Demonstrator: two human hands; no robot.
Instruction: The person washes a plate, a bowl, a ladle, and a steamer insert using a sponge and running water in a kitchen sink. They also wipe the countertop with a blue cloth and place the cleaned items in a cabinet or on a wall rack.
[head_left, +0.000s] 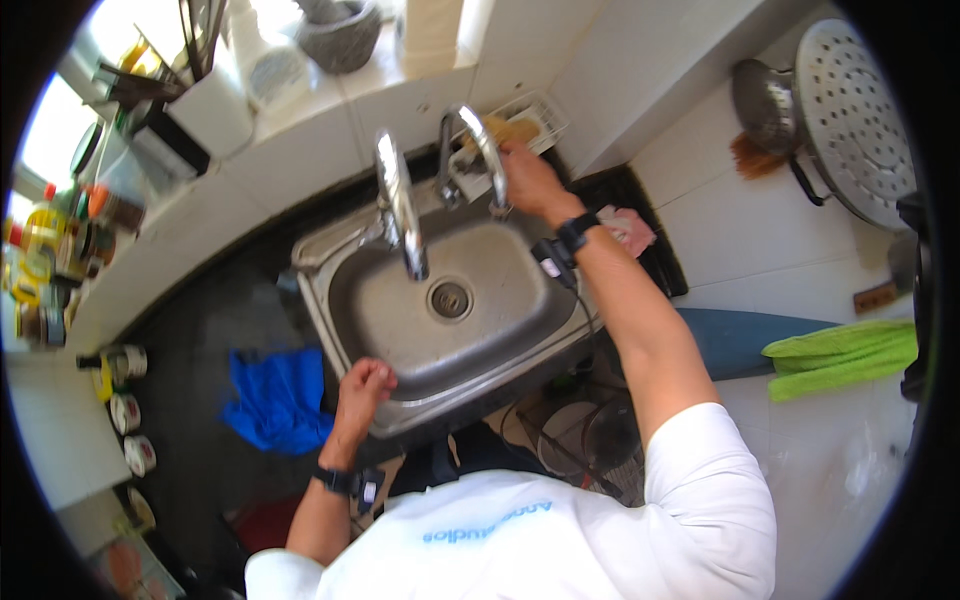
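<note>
A stainless steel sink (465, 352) lies before me, with a round drain (450, 299) in its floor. Over its back edge stand a thick chrome faucet (401, 210) and a thinner curved spout (487, 142). My right hand (532, 180) reaches past this spout to a white plastic basket (555, 120) at the back right corner. A yellowish sponge or scrubber (514, 129) lies in the basket by my fingertips; whether they grip something there is hidden. At the sink's near left rim my left hand (366, 386) is loosely curled, with nothing visible in it.
A crumpled blue cloth (277, 401) lies on the dark counter (225, 307) left of the sink. A pink cloth (628, 229) sits right of the sink. Jars (45, 262) and a stone mortar (341, 37) line the windowsill. A perforated metal pan (855, 120) hangs on the right wall.
</note>
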